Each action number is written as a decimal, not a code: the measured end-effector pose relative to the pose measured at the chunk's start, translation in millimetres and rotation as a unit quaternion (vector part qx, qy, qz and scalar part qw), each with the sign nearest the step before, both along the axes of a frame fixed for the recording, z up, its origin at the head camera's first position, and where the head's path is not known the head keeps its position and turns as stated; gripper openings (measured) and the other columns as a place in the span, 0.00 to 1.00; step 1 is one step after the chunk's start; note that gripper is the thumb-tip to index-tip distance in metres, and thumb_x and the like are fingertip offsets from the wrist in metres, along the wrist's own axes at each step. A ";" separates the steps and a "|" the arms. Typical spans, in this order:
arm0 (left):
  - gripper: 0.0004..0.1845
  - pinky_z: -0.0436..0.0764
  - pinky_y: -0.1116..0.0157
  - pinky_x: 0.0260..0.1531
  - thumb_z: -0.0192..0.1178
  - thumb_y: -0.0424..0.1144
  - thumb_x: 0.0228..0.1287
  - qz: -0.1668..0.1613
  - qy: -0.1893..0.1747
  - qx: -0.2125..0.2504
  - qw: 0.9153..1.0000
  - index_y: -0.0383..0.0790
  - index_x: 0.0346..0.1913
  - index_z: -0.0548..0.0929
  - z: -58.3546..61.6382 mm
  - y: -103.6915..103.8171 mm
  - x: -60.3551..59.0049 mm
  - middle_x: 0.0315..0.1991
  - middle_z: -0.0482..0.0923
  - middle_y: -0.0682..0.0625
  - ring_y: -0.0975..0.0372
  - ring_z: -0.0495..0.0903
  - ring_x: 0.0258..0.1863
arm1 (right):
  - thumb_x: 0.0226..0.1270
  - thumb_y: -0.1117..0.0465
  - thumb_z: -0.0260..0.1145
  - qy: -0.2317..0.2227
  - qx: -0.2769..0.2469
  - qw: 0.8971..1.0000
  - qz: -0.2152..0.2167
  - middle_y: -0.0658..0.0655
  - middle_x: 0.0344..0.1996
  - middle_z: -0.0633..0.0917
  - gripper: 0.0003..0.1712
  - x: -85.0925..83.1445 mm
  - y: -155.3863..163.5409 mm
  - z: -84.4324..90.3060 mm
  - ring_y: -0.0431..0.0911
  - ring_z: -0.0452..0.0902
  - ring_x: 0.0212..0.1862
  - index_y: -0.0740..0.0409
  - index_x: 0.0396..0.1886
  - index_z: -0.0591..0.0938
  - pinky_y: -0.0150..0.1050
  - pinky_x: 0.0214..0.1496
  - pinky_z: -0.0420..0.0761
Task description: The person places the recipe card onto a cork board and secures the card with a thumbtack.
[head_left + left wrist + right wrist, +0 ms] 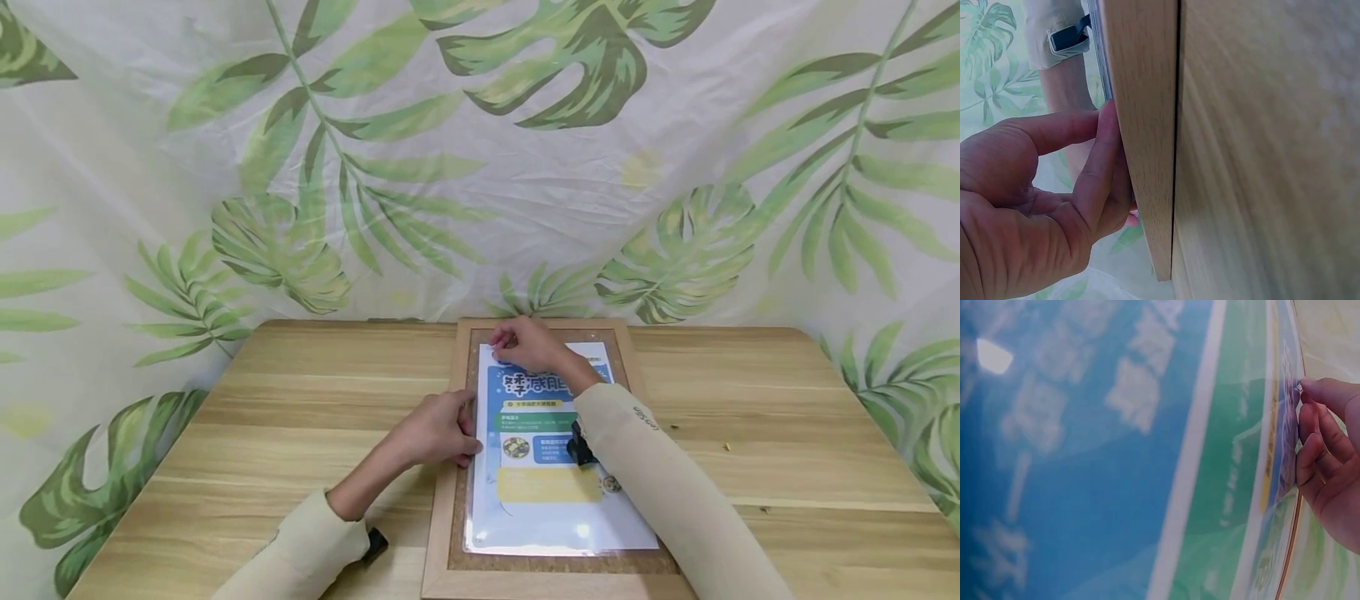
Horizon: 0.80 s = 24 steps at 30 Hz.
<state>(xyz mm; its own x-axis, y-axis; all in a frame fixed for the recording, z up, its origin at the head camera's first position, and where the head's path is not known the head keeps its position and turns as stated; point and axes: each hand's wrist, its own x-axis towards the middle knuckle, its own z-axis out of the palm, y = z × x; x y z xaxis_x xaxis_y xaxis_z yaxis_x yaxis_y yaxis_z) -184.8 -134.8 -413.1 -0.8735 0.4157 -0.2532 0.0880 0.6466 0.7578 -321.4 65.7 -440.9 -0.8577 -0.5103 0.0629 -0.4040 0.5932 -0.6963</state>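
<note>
A laminated poster (555,525) with blue, green and yellow blocks lies on a wood-framed cork board (480,575). My left hand (438,429) is at the poster's left side, with thumb and fingertips pinching its edge. In the left wrist view, those fingertips (1107,115) meet right above the frame's side (1144,125). Up at the poster's top left corner, my right hand (528,343) pinches a small clear pin-like piece (1300,386) between thumb and forefinger, its other fingers curled against the sheet. The fingers hide much of this piece.
The board stands on a wooden table (337,367), its far end close to a leaf-print cloth (420,208). Small bits (726,447) lie on the table to the right. A black wrist device (579,446) on my right sleeve overlaps the poster.
</note>
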 end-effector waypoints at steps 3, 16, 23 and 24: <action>0.38 0.83 0.63 0.21 0.70 0.25 0.54 0.004 -0.007 0.013 1.000 0.26 0.68 0.65 -0.2 -0.6 -1.2 0.28 0.79 0.45 0.59 0.83 0.20 | 0.66 0.62 0.70 -0.005 0.000 1.000 -0.003 0.51 0.34 0.86 0.10 -0.3 -0.2 1.6 0.42 0.81 0.37 0.59 0.45 0.85 0.38 0.47 0.81; 0.41 0.84 0.64 0.24 0.71 0.24 0.52 0.023 -0.012 0.033 0.999 0.27 0.70 0.66 -2.4 -0.5 -0.5 0.34 0.78 0.43 0.60 0.84 0.22 | 0.67 0.61 0.68 0.007 0.014 1.000 -0.015 0.48 0.35 0.86 0.08 -5.9 -10.3 1.9 0.40 0.81 0.37 0.55 0.45 0.86 0.36 0.45 0.80; 0.39 0.80 0.66 0.25 0.74 0.29 0.51 0.014 0.040 -0.012 0.999 0.27 0.67 0.71 0.9 1.0 1.0 0.35 0.79 0.46 0.64 0.83 0.24 | 0.66 0.62 0.67 0.003 0.008 1.000 -0.022 0.49 0.34 0.86 0.09 -9.1 -14.8 1.2 0.42 0.81 0.37 0.55 0.45 0.86 0.36 0.45 0.79; 0.39 0.80 0.67 0.26 0.75 0.30 0.50 0.014 0.045 -0.017 0.999 0.27 0.67 0.71 0.6 0.8 0.8 0.36 0.80 0.47 0.64 0.82 0.25 | 0.66 0.62 0.67 0.001 0.009 1.000 -0.023 0.48 0.34 0.86 0.09 -9.4 -15.1 0.8 0.41 0.80 0.37 0.55 0.45 0.86 0.36 0.45 0.79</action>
<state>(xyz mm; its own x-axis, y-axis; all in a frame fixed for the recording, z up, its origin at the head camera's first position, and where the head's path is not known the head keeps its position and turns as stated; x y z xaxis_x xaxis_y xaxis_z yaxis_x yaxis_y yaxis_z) -184.0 -133.9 -412.5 -0.9048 0.3829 -0.1864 0.1358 0.6743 0.7259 -330.8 50.6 -440.1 -0.8802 -0.4712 0.0559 -0.3771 0.6231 -0.6852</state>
